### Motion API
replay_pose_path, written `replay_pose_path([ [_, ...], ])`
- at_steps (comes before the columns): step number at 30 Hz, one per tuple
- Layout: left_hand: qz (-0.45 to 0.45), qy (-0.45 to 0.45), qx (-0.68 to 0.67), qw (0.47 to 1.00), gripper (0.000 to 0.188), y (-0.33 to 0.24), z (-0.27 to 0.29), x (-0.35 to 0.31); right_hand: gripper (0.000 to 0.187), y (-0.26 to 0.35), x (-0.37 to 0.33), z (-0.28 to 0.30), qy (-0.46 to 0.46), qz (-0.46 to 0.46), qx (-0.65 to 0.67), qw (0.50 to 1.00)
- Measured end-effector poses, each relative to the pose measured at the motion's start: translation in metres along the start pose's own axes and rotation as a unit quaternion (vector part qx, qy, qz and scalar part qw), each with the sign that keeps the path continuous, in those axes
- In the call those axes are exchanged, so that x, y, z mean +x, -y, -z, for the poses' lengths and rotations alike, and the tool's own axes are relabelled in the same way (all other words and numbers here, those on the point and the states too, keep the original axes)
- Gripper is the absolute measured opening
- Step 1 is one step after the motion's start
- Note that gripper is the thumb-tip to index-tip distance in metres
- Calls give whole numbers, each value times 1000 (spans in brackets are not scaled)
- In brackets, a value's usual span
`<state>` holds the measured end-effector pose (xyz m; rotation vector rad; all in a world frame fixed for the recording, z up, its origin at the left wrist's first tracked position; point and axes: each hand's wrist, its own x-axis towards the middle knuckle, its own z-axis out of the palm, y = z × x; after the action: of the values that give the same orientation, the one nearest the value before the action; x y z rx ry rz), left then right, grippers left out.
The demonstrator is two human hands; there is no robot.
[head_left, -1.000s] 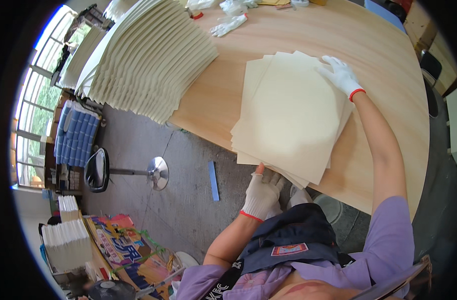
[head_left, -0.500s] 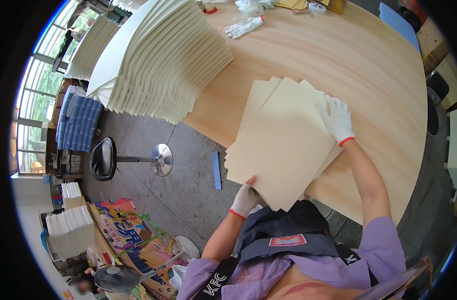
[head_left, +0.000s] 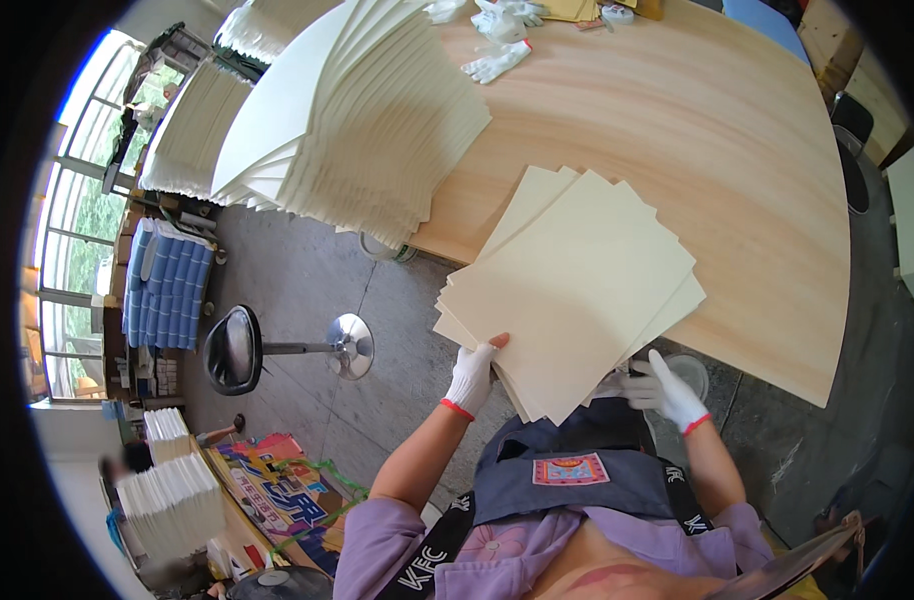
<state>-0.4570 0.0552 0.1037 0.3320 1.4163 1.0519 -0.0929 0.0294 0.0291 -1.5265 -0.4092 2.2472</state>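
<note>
A fanned stack of cream sheets [head_left: 577,280] lies partly on the wooden table and partly over its near edge, several corners sticking out unevenly. My left hand [head_left: 471,378], in a white glove with a red cuff, pinches the near left edge, bare thumb on top and the other fingers mostly hidden beneath. Just off the near right edge is my right hand [head_left: 672,393], gloved the same way. Its thumb points up and its fingers stretch toward the sheets, with nothing visible in them. Whether its fingertips touch the lowest sheets I cannot tell.
A tall stack of folded white sheets [head_left: 377,130] fills the far left of the wooden table [head_left: 757,200]. Spare white gloves [head_left: 497,62] lie at the far edge. On the floor to the left stands a black stool [head_left: 233,350]; blue bundles [head_left: 167,285] are piled behind it.
My right hand has left the far right edge of the sheets and come down toward me, beside their near right edge. The sheets have turned slightly clockwise; my left hand still grips them.
</note>
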Motion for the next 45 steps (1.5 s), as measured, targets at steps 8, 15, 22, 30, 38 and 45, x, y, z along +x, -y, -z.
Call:
replay_pose_path([
  [8,-118,-31,339,933,39,-80,18,-47,49,-39,66,-130,116,262,302,909],
  [15,-221,12,384,896,37,-124,46,-84,42,-25,87,-167,162,355,339,856],
  [22,-492,-25,211,844,49,-218,72,-80,54,164,8,-266,166,491,202,831],
  [30,-490,69,-96,864,32,-418,105,-22,45,417,-31,-445,326,566,-6,757],
  [38,-238,-116,-174,949,29,-441,105,39,34,480,94,-481,246,359,-45,899],
  [45,-169,-91,-52,980,55,-441,108,34,35,469,61,-460,248,326,-56,910],
])
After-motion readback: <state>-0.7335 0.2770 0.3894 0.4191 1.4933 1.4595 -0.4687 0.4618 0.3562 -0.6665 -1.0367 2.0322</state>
